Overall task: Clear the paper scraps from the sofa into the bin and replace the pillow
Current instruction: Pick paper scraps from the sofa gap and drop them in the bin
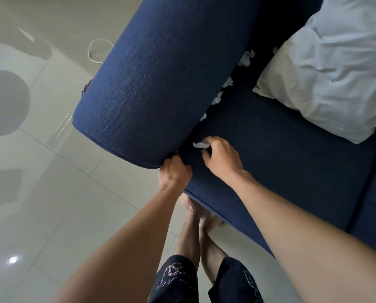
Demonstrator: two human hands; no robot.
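Bare forearms reach down from the bottom of the view, above dark patterned shorts (pixel 176 278) and bare feet on the pale tiled floor (pixel 51 193). At the front corner of the navy sofa (pixel 281 154), the left hand (pixel 174 171) is curled tight around the lower front edge of the armrest (pixel 150 84), fingers hidden behind the fabric. Just beside it, the right hand (pixel 221 158) rests on the seat cushion with its fingertips pinched on a small white paper scrap (pixel 200 145), right at the crease where seat meets armrest. More paper scraps (pixel 217 99) lie strung along that same crease, running back toward the sofa's rear; a few sit near the corner of the pillow (pixel 327 66). That pillow, pale and rumpled, lies flat on the seat well apart from both hands. A white cord (pixel 95 49) loops on the floor behind the armrest.
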